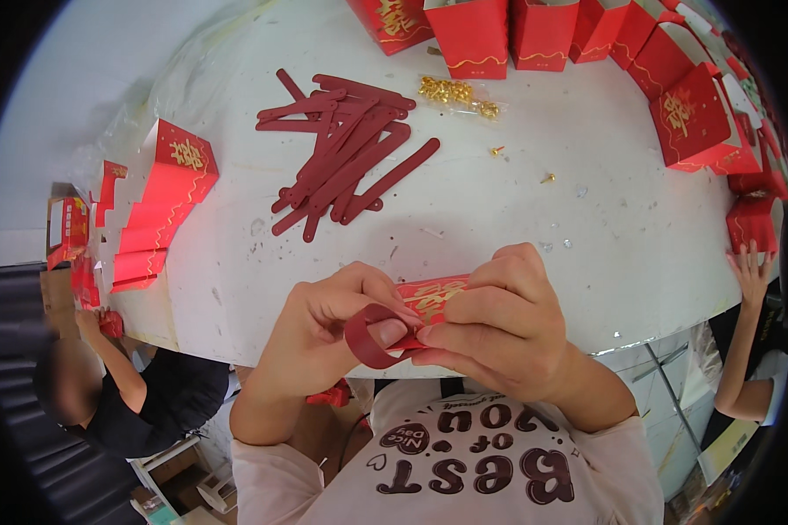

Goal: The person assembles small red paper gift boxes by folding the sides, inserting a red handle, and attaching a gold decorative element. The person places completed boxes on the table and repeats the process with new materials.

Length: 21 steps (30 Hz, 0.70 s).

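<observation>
Close to my body, just over the table's near edge, both my hands meet at a small red gift box with gold markings. A dark red strap curls in a loop out of my left hand, whose thumb and fingers pinch it against the box. My right hand is closed on the box's right part, its thumb and fingertip pressed to the strap's end. Any fastener between the fingertips is hidden. Most of the box is covered by my fingers.
Ahead lies a pile of dark red straps. Gold fasteners fill a clear bag, with loose ones nearby. Red boxes line the far edge and right; more stand left. A person works at left; another's hand touches a box at right.
</observation>
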{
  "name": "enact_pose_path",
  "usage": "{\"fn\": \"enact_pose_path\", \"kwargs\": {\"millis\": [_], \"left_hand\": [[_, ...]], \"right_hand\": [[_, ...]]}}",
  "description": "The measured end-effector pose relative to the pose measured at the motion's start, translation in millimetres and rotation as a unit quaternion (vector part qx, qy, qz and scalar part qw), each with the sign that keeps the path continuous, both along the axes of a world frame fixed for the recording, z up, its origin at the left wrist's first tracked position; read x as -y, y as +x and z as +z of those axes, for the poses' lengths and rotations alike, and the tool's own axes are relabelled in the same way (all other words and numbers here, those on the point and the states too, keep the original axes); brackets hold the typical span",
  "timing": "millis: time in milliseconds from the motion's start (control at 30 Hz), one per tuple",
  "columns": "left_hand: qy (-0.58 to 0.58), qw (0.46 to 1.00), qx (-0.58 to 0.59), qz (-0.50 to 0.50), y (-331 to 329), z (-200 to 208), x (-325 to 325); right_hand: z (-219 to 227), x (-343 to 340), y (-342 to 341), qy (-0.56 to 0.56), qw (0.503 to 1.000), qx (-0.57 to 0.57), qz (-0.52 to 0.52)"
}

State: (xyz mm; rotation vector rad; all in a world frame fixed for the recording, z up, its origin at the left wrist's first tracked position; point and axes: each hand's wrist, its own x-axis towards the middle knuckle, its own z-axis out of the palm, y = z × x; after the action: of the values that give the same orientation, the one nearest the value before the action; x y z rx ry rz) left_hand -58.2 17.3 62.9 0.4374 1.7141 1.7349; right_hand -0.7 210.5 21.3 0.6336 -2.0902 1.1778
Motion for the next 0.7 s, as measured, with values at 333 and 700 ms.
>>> {"fn": "enact_pose_path", "kwargs": {"millis": [333,700], "left_hand": [[-0.059,0.995,-0.067,0.048,-2,5,-3],[-0.069,0.994,-0.076,-0.032,-4,17,-2]], "right_hand": [[5,-2,2,0.002,1.000,0.025,0.008],[4,-2,3,-0.004,0.999,0.031,0.008]]}}
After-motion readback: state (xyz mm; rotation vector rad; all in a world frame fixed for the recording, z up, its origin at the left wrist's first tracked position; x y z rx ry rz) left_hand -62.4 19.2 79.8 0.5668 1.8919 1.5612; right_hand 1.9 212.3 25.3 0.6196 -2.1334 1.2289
